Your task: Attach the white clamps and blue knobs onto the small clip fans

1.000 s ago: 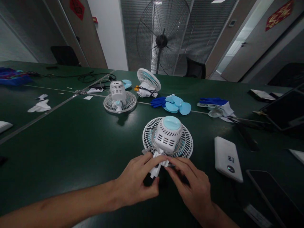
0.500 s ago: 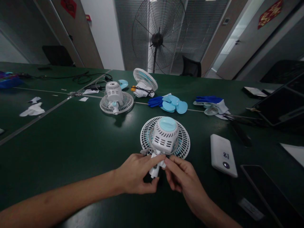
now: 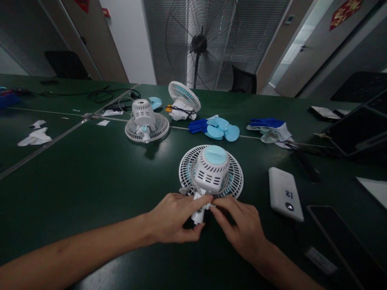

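A small white fan (image 3: 211, 177) with a light blue cap lies grille-down on the dark green table (image 3: 127, 193), its neck pointing toward me. My left hand (image 3: 178, 217) grips that neck, thumb and fingers on either side of its white clamp end (image 3: 198, 216). Pinched against the right side of the same neck is my right hand (image 3: 242, 225), its fingertips at a small white part that is mostly hidden. A second white fan (image 3: 144, 117) rests grille-down at the back left, and a third fan (image 3: 183, 100) leans with its grille raised behind it.
Light blue blades (image 3: 223, 129) lie beside a blue glove (image 3: 197, 125) beyond the fan. More gloves (image 3: 269, 125) are behind right. A white power bank (image 3: 285, 194) and a dark phone (image 3: 341, 237) sit at right. Cables (image 3: 102, 94) run along the back left.
My right hand has turned, its knuckles higher and its fingers now closer over the neck's side. The left hand keeps its grip. The view has shifted slightly.
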Demonstrator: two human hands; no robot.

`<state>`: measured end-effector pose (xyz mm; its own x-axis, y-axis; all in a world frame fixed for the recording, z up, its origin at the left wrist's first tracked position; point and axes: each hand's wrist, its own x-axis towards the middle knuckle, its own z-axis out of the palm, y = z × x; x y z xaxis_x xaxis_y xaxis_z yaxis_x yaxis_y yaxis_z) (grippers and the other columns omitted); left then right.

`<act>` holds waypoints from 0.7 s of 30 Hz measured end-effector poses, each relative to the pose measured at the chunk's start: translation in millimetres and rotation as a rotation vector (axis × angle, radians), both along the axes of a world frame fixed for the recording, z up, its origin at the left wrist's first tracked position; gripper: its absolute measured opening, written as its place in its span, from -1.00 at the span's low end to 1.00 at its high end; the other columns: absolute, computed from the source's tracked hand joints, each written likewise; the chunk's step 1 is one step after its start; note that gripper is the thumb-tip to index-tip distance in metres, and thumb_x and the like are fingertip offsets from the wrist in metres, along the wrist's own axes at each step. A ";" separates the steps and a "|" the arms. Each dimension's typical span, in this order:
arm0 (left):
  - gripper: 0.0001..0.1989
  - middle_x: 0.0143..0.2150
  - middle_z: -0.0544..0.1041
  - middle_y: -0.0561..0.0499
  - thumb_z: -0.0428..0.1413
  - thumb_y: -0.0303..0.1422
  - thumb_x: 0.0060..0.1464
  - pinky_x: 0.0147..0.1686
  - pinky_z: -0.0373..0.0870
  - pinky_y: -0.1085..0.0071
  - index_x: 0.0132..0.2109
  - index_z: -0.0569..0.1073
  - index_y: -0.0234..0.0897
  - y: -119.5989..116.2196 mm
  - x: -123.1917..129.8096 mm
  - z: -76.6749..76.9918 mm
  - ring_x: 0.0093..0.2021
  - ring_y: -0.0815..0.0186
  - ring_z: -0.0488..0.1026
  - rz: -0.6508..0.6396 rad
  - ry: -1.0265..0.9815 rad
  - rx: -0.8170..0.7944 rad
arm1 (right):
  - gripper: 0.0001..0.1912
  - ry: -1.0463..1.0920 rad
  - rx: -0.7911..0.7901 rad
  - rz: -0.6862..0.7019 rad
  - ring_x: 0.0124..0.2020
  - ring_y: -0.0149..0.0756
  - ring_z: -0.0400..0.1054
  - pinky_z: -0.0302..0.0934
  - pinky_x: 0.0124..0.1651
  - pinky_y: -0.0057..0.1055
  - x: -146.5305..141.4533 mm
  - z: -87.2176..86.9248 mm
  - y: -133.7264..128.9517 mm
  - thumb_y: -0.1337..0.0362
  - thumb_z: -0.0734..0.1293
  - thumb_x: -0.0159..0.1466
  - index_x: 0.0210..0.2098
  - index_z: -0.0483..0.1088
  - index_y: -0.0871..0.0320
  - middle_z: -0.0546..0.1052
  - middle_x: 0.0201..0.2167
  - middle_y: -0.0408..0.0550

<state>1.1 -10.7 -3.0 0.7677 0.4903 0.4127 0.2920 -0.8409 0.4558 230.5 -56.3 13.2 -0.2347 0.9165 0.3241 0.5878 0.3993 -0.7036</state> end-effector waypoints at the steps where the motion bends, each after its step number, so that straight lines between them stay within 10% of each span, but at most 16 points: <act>1: -0.31 -0.19 0.61 -0.05 0.07 -0.30 0.18 -0.34 0.61 0.26 0.39 0.04 -0.26 0.0 0.0 0.6 -0.34 0.22 0.59 -0.002 0.013 -0.001 | -0.71 0.120 -0.142 -0.043 -0.51 -0.37 0.44 0.34 -0.39 -0.43 -5.9 2.9 -1.3 0.10 0.28 0.41 -0.36 0.48 0.11 0.53 -0.52 -0.13; 5: -0.34 -0.21 0.60 -0.02 0.05 -0.29 0.18 -0.34 0.60 0.28 0.37 0.06 -0.26 -0.4 0.0 3.1 -0.35 0.23 0.59 0.006 0.046 -0.018 | -0.52 0.379 -0.562 -0.039 -0.73 -0.46 0.20 0.03 -0.69 -0.52 -16.9 8.1 -4.1 -0.03 0.11 0.48 -0.38 0.40 0.12 0.38 -0.65 -0.23; 10: -0.33 -0.19 0.60 -0.01 0.08 -0.30 0.17 -0.31 0.60 0.29 0.37 0.07 -0.22 -0.3 -0.2 2.1 -0.33 0.23 0.59 0.010 0.002 -0.039 | -0.81 -0.213 0.195 -0.006 -0.40 -0.27 0.50 0.35 -0.33 -0.38 4.8 -1.1 0.6 0.18 0.34 0.35 -0.11 0.51 0.12 0.60 -0.33 -0.02; 13: -0.30 -0.18 0.61 -0.03 0.09 -0.31 0.16 -0.30 0.60 0.29 0.39 0.04 -0.21 0.2 -0.2 0.3 -0.31 0.23 0.60 0.005 0.004 -0.052 | -0.74 -0.360 0.319 0.054 -0.29 -0.21 0.55 0.38 -0.26 -0.35 10.8 -3.4 1.9 0.21 0.37 0.34 0.00 0.51 0.10 0.64 -0.18 0.04; 21: -0.31 -0.20 0.61 -0.03 0.08 -0.34 0.13 -0.34 0.61 0.27 0.37 0.07 -0.25 1.0 0.6 1.5 -0.33 0.20 0.60 -0.007 0.024 -0.038 | -0.43 0.249 -0.601 0.041 -0.73 -0.46 0.24 0.07 -0.68 -0.52 -16.0 7.2 -5.1 -0.02 -0.07 0.53 -0.28 0.38 0.16 0.42 -0.61 -0.19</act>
<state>1.7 -9.7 -1.4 0.7808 0.4998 0.3750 0.2976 -0.8252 0.4801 214.5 -61.5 20.4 -0.2576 0.9468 -0.1930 0.3709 -0.0875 -0.9245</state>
